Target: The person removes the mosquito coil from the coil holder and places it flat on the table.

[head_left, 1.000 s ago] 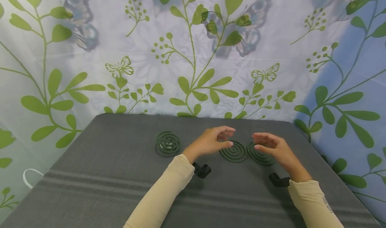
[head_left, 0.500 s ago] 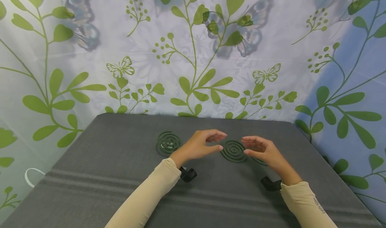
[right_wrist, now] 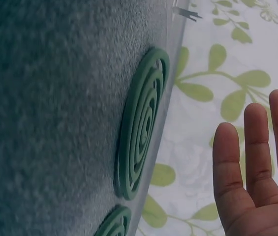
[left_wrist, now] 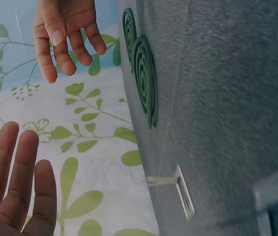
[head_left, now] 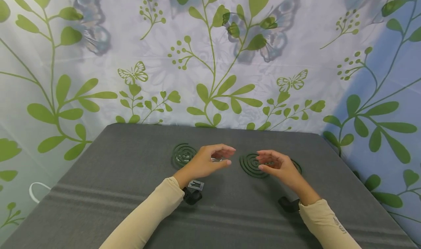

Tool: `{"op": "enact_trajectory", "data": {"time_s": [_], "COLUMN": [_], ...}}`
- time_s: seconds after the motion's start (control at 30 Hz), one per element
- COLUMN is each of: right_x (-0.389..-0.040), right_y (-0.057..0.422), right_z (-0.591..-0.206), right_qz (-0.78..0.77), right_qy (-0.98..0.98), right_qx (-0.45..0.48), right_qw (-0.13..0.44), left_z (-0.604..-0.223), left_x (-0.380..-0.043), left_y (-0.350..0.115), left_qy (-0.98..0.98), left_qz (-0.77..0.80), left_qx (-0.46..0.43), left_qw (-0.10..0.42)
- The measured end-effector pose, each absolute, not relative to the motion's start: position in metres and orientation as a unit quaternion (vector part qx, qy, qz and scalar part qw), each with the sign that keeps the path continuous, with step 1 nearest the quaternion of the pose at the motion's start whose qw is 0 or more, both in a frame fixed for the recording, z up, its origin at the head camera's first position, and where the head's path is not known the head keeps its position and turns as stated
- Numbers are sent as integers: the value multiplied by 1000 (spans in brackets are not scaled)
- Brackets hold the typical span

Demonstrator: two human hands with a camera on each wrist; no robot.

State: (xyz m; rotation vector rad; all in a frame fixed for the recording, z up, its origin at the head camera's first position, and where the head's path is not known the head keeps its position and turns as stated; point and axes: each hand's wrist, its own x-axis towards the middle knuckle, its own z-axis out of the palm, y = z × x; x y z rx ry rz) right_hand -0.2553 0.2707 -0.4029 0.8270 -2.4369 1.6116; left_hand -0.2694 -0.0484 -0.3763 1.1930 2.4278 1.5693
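Note:
My left hand (head_left: 205, 160) hovers over the table between the left and middle coils, fingers loosely extended, holding nothing. Behind its fingers shows a bit of a small metal coil stand (head_left: 216, 160); another metal stand (head_left: 196, 185) lies below the wrist. In the left wrist view one stand (left_wrist: 185, 196) has a raised tab. My right hand (head_left: 276, 165), relaxed and holding nothing, overlaps the green middle mosquito coil (head_left: 246, 166) and mostly hides the right coil (head_left: 298, 165). The right wrist view shows a flat spiral coil (right_wrist: 129, 132) beside that hand's fingers (right_wrist: 227, 152).
At the left, a mosquito coil (head_left: 177, 154) has shiny metal showing within it. The dark grey table (head_left: 131, 168) ends at a patterned cloth backdrop (head_left: 158, 51). A white loop (head_left: 31, 192) hangs by the left edge. Black wrist cameras (head_left: 192, 197) sit under both wrists.
Both hands have moved left, the left hand farther. The middle coil came out from behind the left hand, and the right hand now overlaps it. Two metal stands have come into sight.

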Motion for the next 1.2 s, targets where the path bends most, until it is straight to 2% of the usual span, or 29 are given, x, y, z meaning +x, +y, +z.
{"op": "enact_trajectory", "data": {"time_s": [0.67,1.2], "right_x": [-267,-284], "right_y": [239,212], "right_z": [-410,-418], "right_qz": [501,545], "right_qy": [-811,-785], "right_qx": [302,291], "right_qw": [-5,-49], "left_z": [-394,-391], "left_x": [-265,-282], "left_y": [-92,-127], "left_qy": [773,767], "left_qz": [533,564], "left_qx": [344,304], "left_qw": [4,4]}}
